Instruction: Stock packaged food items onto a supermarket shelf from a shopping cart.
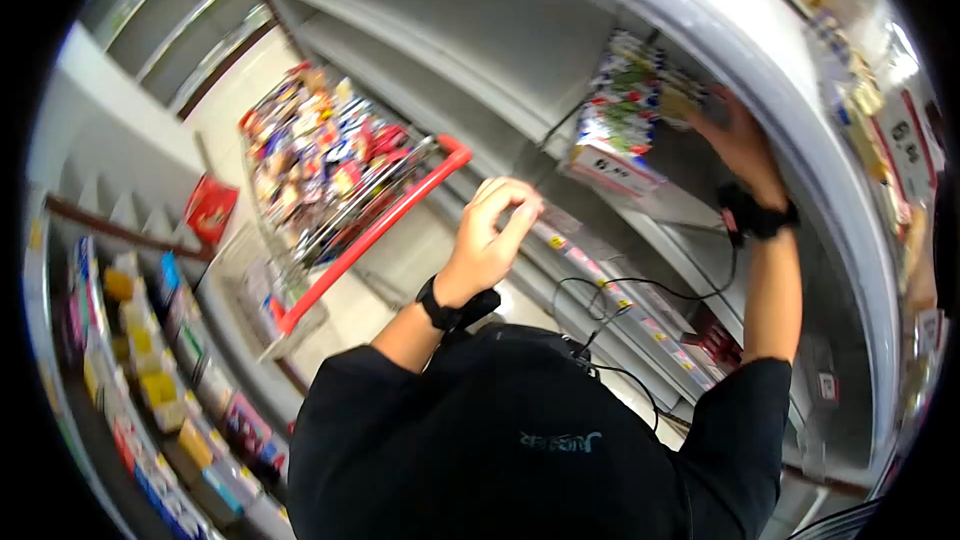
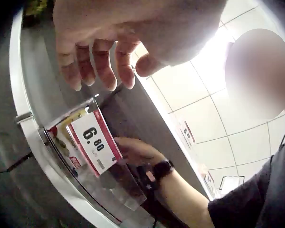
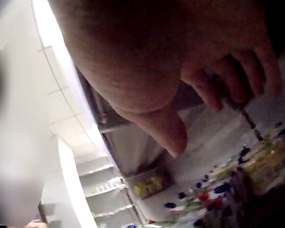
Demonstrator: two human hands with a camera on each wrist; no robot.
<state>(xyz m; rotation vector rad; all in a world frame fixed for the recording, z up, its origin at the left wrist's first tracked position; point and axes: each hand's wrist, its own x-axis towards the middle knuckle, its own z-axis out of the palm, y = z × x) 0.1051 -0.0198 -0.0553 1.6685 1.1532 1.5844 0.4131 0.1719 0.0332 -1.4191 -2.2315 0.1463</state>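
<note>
My left hand (image 1: 490,235) hovers in front of the shelf unit, its fingers loosely curled with nothing between them. In the left wrist view its fingers (image 2: 104,66) hang above the price card (image 2: 94,145) marked 6.80. My right hand (image 1: 740,140) reaches into the shelf, beside a clear bin of colourful packets (image 1: 620,110). Seen from the right wrist, its thumb stands apart and its bent fingers (image 3: 209,90) hang over the blurred packets (image 3: 218,194). No packet shows in its grasp. From the left wrist, the right hand (image 2: 140,151) is partly hidden behind the card.
A shopping cart with a red handle (image 1: 380,230) stands at the left, piled with packaged goods (image 1: 320,140). Past it lies a red bag (image 1: 210,208). A black cable (image 1: 690,295) runs from my right wrist. Stocked shelves (image 1: 160,380) line the lower left; a curved shelf edge (image 1: 840,130) rises at right.
</note>
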